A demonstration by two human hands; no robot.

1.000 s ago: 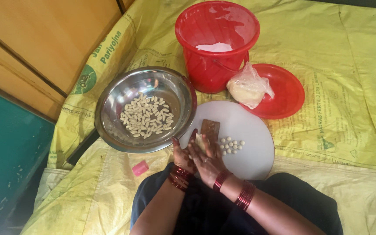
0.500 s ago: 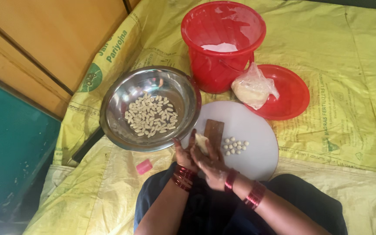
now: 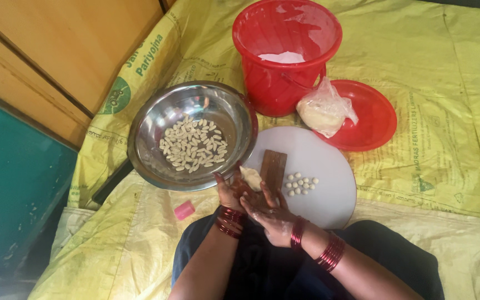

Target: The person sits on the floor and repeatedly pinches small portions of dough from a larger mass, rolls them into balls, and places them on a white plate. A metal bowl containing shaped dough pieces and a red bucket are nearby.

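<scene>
Hands meet over the near edge of a round white board, where we work a lump of dough.

Our left hand (image 3: 233, 191) curls loosely around the pale lump of dough (image 3: 250, 178), fingers partly closed on it, while our right hand (image 3: 270, 214) lies flat and open just beside it, its fingertips touching the brown wooden block (image 3: 273, 169) that rests on the white board (image 3: 329, 183). Just right of the block we see a small cluster of dough balls (image 3: 300, 184). A steel bowl (image 3: 156, 119) left of the board holds many shaped dough pieces (image 3: 193, 145). Beyond the board stand a red bucket (image 3: 284, 83) and a red lid (image 3: 376, 114) carrying a plastic bag (image 3: 323, 108). A pink cap (image 3: 184, 210) lies on the yellow sheet (image 3: 434, 72).
</scene>
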